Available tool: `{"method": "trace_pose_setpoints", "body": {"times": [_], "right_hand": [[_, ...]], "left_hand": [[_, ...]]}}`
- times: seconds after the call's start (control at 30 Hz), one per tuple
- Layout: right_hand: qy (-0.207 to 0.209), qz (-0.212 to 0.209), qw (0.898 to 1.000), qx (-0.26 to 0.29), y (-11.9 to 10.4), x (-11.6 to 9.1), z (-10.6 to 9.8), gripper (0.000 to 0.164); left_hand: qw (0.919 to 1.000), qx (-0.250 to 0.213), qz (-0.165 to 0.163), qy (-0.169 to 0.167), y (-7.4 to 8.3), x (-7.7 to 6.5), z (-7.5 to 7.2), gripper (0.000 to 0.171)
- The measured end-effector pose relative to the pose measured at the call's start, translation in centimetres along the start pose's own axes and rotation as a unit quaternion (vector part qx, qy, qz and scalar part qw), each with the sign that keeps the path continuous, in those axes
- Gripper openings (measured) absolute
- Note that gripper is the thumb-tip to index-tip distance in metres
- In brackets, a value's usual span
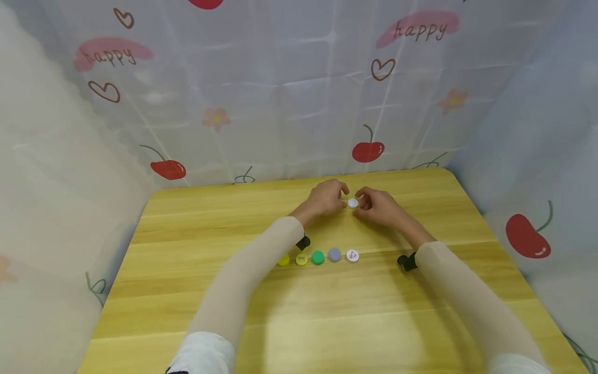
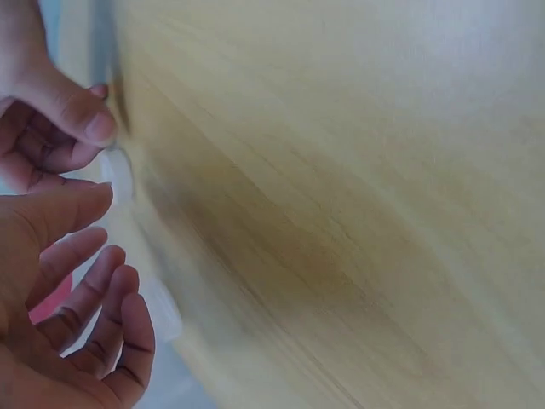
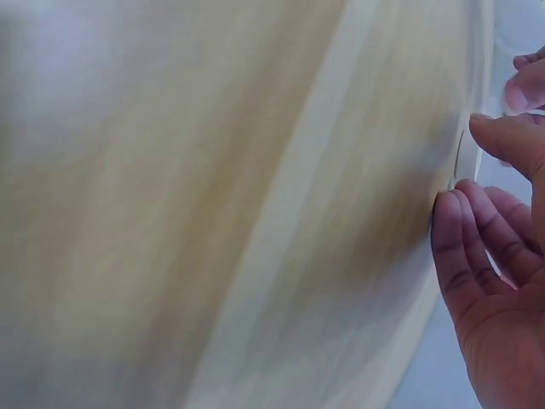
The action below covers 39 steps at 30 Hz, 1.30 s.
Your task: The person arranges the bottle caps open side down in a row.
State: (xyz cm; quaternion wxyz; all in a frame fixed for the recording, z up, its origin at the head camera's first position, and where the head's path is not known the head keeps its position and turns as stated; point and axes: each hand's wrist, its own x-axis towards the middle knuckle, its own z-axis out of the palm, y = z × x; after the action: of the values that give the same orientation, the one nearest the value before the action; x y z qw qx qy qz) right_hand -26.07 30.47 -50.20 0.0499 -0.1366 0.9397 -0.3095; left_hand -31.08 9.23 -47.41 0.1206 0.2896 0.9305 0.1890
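A white bottle cap (image 1: 353, 203) lies near the table's far edge, between the two hands. My left hand (image 1: 327, 197) is left of it with loosely bent fingers; in the left wrist view its thumb tip is close to that cap (image 2: 119, 176), and nothing is gripped. A second white cap (image 2: 162, 311) shows beside its other fingers. On the right side, my right hand (image 1: 377, 206) has its thumb and bent fingers about the cap. The right wrist view shows only a thin edge of this cap (image 3: 467, 160) between them, so contact is unclear.
Nearer on the wooden table (image 1: 187, 291), a row of caps holds yellow (image 1: 283, 260), printed yellow (image 1: 301, 259), green (image 1: 317, 257), lavender (image 1: 334, 254) and printed white (image 1: 352, 255) ones. The left forearm partly covers the row's left end. A patterned curtain (image 1: 280, 104) encloses the table's back and sides.
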Motion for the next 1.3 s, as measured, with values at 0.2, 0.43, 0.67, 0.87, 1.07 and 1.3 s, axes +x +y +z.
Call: {"method": "trace_pose_setpoints", "body": {"times": [0.2, 0.43, 0.67, 0.87, 1.07, 1.3], "right_hand": [[-0.009, 0.002, 1.000, 0.013, 0.0, 1.1, 0.4, 0.038], [-0.003, -0.004, 1.000, 0.011, 0.1, 1.3, 1.0, 0.028], [-0.009, -0.011, 1.000, 0.008, 0.1, 1.1, 1.2, 0.026], [-0.008, -0.041, 0.999, -0.003, -0.9, -0.4, 0.8, 0.026], [0.005, -0.088, 0.996, 0.014, -2.7, -4.0, 0.5, 0.027], [0.025, -0.191, 0.981, 0.034, -4.7, -7.8, 1.8, 0.031]], "left_hand": [[0.9996, 0.026, 0.011, 0.007, -0.4, 0.7, 1.0, 0.031], [0.9984, 0.044, 0.027, 0.022, -0.7, 1.1, 2.1, 0.021], [0.9982, 0.042, 0.037, 0.023, -0.8, 0.9, 2.3, 0.023], [0.9947, -0.012, 0.097, 0.033, -1.4, -0.8, 2.2, 0.021], [0.9851, -0.078, 0.151, 0.029, -1.5, -5.1, 1.7, 0.019], [0.9771, -0.108, 0.179, 0.039, -1.1, -10.8, 2.4, 0.020]]}}
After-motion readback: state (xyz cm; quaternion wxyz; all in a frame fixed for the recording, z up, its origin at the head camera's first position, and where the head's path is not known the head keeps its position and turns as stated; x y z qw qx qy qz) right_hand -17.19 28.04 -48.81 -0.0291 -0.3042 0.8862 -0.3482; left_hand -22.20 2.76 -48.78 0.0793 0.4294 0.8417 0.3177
